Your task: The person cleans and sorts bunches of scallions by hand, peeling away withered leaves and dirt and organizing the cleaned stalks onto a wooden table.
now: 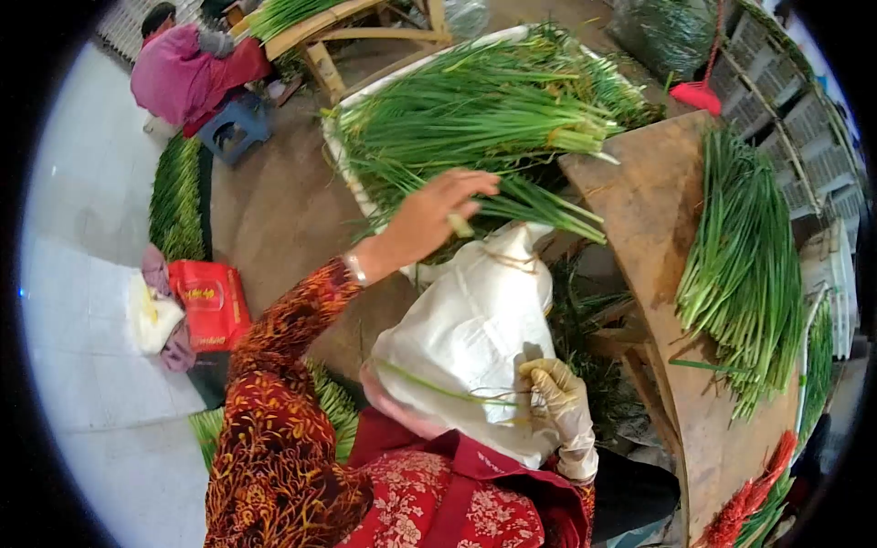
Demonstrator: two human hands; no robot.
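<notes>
My left hand (437,212), bare with a bracelet at the wrist, reaches over the near edge of a heap of long green chives (457,119). Its fingers are stretched out, and a pale band shows on the thumb. Beside it, a few chive stalks point right, their pale ends over the white cloth. In a thin pale glove, my right hand (559,402) is closed at the lap, pinching one end of a thin green stalk (429,388). This stalk lies across the white cloth (466,320), which is tied with string near the top.
A wooden board (639,192) on the right carries a large chive bundle (744,265) and red ties (754,493). On the left are a red bag (210,304) and more bundled greens (179,201). Another person (187,73) sits on a blue stool (235,126).
</notes>
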